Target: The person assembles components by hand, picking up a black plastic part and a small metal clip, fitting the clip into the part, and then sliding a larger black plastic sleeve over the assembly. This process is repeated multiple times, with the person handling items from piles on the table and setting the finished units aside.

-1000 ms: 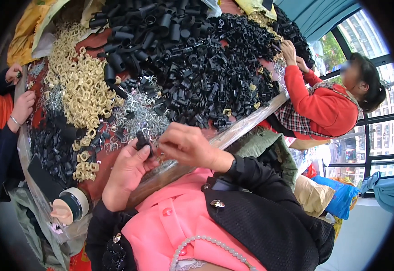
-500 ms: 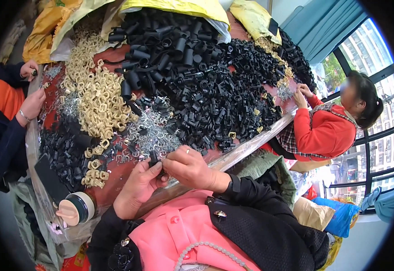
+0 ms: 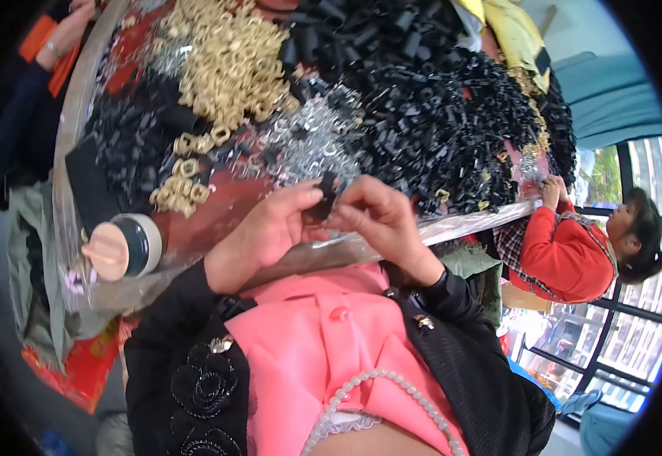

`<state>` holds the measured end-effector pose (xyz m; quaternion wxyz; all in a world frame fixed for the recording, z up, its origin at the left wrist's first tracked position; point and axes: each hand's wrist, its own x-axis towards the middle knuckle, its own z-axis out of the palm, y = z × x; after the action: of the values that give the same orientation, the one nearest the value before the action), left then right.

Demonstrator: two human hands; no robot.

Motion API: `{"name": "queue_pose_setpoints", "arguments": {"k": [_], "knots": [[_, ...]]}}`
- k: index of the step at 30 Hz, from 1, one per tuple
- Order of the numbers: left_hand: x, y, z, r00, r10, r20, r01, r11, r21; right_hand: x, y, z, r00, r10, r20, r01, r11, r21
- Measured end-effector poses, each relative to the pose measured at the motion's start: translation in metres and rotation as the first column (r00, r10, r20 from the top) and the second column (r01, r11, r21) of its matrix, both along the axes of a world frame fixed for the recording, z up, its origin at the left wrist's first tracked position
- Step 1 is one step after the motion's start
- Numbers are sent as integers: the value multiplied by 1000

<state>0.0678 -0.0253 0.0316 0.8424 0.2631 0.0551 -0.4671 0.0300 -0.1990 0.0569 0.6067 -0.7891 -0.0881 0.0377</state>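
Between the thumb and fingers of my left hand is a small black plastic part, held upright over the table's near edge. My right hand is pinched close beside that part; whatever lies in its fingertips is too small to make out. Just beyond my hands spreads a heap of small silvery metal clips. Cream-coloured plastic rings are piled to the left of the clips, and a large mass of black plastic parts lies to the right.
A lidded jar and a dark flat slab sit at the table's left. Plastic film wraps the table edge. One co-worker in red works at the right, another person's hand shows at the upper left. Yellow sacks stand at the back.
The whole view has tilted, so the table and piles sit higher in the picture. My hands stay together at the black plastic part, and my right fingers have shifted slightly beside it.
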Motion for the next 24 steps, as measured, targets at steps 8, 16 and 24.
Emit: {"name": "queue_pose_setpoints", "arguments": {"k": [8, 16, 24], "knots": [[0, 8, -13, 998, -42, 52, 41, 999, 21, 9, 6, 6, 884, 183, 430, 83, 843, -531], [-1, 7, -15, 966, -94, 241, 27, 963, 268, 16, 5, 6, 913, 257, 318, -19, 802, -597], [0, 10, -14, 934, -180, 307, 84, 950, 300, 18, 3, -2, 957, 210, 198, -91, 871, -483]]}}
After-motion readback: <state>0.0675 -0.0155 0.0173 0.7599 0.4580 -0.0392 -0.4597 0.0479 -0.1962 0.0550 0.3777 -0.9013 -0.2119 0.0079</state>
